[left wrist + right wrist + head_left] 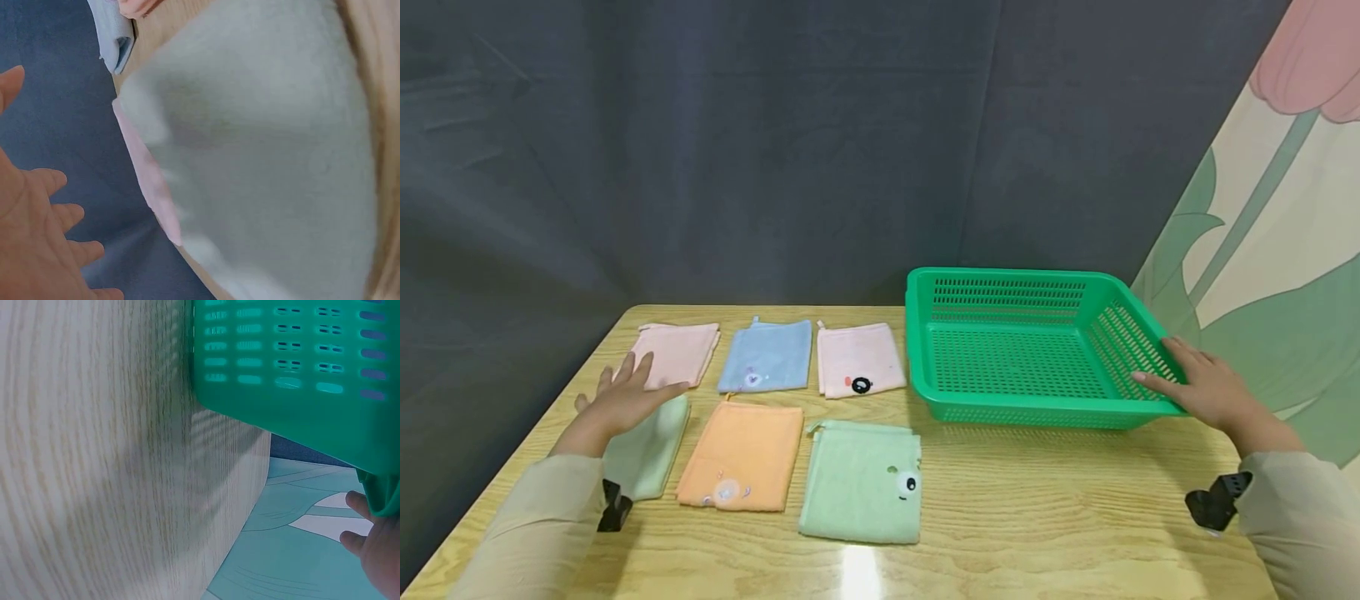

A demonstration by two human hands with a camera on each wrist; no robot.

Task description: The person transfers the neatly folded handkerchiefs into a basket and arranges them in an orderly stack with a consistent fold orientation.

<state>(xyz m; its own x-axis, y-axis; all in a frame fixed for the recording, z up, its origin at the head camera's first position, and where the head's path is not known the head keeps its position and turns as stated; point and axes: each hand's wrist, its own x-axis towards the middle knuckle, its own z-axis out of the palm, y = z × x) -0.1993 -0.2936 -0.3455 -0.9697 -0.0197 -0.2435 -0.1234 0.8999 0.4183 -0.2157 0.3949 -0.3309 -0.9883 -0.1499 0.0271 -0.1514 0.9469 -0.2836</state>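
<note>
My left hand (625, 405) hovers with spread fingers over a folded pale green towel (653, 450), close to a folded pink towel (679, 350) behind it. Nothing is in that hand, and in the left wrist view its palm (31, 237) stands apart from the cloth. On the right, a green plastic basket (1015, 408) has its near right rim held by my right hand (1213, 387). The thumb lies over the inner side, while other fingers (354, 542) show outside below the rim. Inside the basket only its slotted bottom shows.
A blue towel (767, 354) and a pink towel with a black-ringed eye (861, 354) lie in the back row. Nearer are an orange towel (741, 454) and a green towel (863, 483). The wooden table (1037, 517) ends at a dark curtain (790, 150) and a painted wall (1285, 275).
</note>
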